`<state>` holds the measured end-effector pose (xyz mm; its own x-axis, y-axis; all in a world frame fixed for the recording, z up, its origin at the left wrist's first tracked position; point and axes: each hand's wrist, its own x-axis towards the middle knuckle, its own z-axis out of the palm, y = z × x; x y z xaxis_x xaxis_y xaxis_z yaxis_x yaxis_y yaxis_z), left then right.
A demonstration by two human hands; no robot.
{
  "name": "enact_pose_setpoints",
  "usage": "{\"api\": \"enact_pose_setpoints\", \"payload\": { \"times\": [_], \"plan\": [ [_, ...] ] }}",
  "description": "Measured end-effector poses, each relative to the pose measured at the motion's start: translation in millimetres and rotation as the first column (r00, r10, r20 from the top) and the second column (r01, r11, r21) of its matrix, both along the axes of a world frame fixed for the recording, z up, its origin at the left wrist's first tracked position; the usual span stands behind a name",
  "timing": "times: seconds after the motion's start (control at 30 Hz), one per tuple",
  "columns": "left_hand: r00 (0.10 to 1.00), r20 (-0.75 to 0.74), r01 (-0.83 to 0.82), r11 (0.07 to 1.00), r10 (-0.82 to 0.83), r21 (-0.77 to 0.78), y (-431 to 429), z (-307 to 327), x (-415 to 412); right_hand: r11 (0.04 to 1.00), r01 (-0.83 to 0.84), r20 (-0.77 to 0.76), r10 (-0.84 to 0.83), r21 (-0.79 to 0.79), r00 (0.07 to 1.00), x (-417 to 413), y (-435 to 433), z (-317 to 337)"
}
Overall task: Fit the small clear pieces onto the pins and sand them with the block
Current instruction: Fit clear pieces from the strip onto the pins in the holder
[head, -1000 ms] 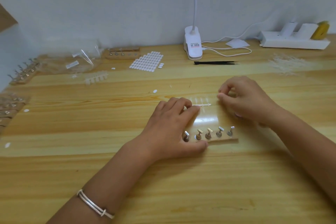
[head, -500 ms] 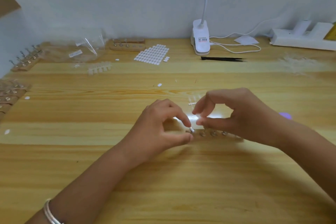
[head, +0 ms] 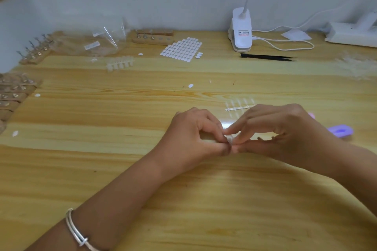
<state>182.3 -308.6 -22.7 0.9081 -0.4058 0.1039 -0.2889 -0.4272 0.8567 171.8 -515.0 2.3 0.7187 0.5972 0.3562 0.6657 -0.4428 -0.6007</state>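
My left hand [head: 191, 134] and my right hand [head: 281, 132] meet fingertip to fingertip at the table's middle. A small clear piece [head: 230, 140] is pinched between my right thumb and forefinger. My left thumb and forefinger close on a pin just beside it. The wooden pin strip lies under my hands and is almost wholly hidden. A clear rack of pieces [head: 238, 108] lies just behind my right hand. The purple sanding block [head: 340, 131] rests on the table to the right of my right wrist.
Along the back stand a white clip lamp [head: 241, 32], black tweezers [head: 267, 56], a sheet of white oval stickers [head: 181, 49] and a power strip [head: 355, 32]. More pin strips [head: 34, 51] and plastic bags [head: 98, 43] crowd the left. Another clear rack [head: 120, 64] lies there too.
My hands left the clear rack and came together over the pin strip. My right hand now carries a small clear piece against the pin that my left fingers hold.
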Motion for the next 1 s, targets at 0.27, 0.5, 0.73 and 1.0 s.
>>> {"api": "enact_pose_setpoints", "payload": {
  "times": [0.27,0.5,0.73,1.0],
  "plan": [
    [1.0,0.004,-0.005,1.0,0.005,0.003,-0.8,2.0,-1.0,0.997,-0.019,0.091,0.026,-0.071,0.996,1.8,0.8,-3.4],
    [1.0,0.014,-0.028,1.0,0.027,0.008,-3.1,3.1,-2.9,0.97,-0.02,0.221,0.075,-0.244,0.972,0.0,4.4,4.1],
    [0.999,0.039,-0.021,0.999,0.019,0.05,-1.0,2.1,-2.5,0.982,0.045,0.081,-0.031,-0.184,0.996,5.1,-1.5,17.2],
    [0.956,0.27,-0.01,0.904,-0.117,0.428,-3.0,4.8,2.6,0.907,0.241,-0.125,-0.299,-0.346,0.946,51.7,-49.7,19.4]
  ]
}}
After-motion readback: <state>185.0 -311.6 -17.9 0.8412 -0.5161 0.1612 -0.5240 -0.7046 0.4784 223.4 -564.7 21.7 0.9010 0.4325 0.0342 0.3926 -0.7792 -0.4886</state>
